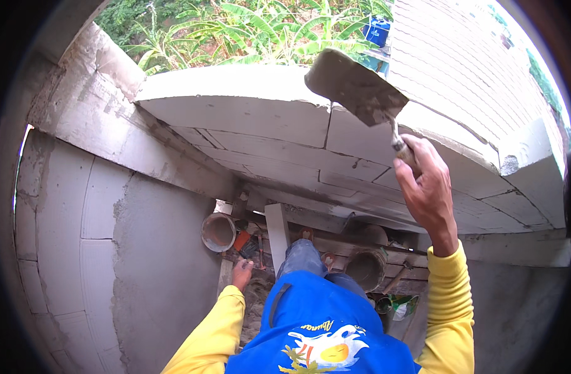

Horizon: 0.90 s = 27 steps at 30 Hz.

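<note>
My right hand (427,187) is raised over the block wall and grips the handle of a trowel (354,84). The trowel's broad, grey-smeared blade points up and left, above the wall's top edge. Pale rectangular blocks with thin joints make up this wall (266,121). Low on the left, my left hand (242,273) hangs beside a dark and orange tool (245,244) whose kind I cannot make out. The fingers of that hand are small and mostly turned away, so their grip is unclear. Close by stands a mortar-stained bucket (218,232).
A second bucket (365,269) stands near my legs, on wooden planks (344,248). A pale board (277,234) leans by my feet. The left wall is partly covered with grey plaster (164,249). Beyond the wall are banana plants (254,31) and a ridged roof (450,62).
</note>
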{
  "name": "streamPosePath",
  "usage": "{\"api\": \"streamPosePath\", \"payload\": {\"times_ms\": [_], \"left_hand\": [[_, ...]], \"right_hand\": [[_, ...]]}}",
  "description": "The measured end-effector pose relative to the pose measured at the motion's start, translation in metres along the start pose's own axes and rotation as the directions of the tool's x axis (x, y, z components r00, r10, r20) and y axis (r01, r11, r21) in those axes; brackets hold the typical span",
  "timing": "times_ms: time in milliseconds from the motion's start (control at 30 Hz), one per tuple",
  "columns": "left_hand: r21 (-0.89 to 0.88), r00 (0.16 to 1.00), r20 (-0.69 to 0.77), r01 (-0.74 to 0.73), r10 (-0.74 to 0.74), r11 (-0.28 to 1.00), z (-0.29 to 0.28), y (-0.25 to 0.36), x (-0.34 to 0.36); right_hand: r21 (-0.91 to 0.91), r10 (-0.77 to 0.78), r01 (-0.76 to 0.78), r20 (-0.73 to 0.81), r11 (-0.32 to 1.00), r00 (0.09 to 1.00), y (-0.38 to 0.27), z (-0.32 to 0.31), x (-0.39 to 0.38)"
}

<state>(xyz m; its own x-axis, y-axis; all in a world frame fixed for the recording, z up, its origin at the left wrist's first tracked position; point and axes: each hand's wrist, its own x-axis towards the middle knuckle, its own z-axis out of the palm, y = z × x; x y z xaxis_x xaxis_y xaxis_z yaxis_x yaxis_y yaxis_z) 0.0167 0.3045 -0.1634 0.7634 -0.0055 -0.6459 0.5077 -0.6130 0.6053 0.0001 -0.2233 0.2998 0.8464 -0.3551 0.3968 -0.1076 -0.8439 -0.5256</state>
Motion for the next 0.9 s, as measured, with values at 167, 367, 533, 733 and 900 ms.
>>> {"api": "streamPosePath", "payload": {"times_ms": [167,367,533,733,900], "left_hand": [[-0.025,0.971,-0.036,0.238,-0.238,0.971,-0.007,-0.083,-0.048],[-0.13,0.921,0.03,0.389,-0.388,0.912,0.01,-0.094,-0.114],[-0.214,0.939,0.003,0.337,-0.344,0.917,0.024,-0.086,-0.104],[-0.339,0.941,0.074,0.334,-0.329,0.88,0.018,-0.034,-0.069],[-0.362,0.96,0.064,0.277,-0.273,0.89,0.006,0.013,-0.051]], "right_hand": [[-0.395,-0.145,0.171,0.096,0.903,0.985,-0.026,0.04,0.08],[-0.524,-0.233,0.294,0.18,0.8,0.956,-0.033,0.075,0.106],[-0.619,-0.219,0.266,0.152,0.739,0.964,-0.024,0.059,0.092],[-0.7,-0.092,0.179,0.16,0.691,0.983,-0.013,0.035,0.071],[-0.779,-0.065,0.15,0.14,0.608,0.988,0.004,0.012,0.049]]}}
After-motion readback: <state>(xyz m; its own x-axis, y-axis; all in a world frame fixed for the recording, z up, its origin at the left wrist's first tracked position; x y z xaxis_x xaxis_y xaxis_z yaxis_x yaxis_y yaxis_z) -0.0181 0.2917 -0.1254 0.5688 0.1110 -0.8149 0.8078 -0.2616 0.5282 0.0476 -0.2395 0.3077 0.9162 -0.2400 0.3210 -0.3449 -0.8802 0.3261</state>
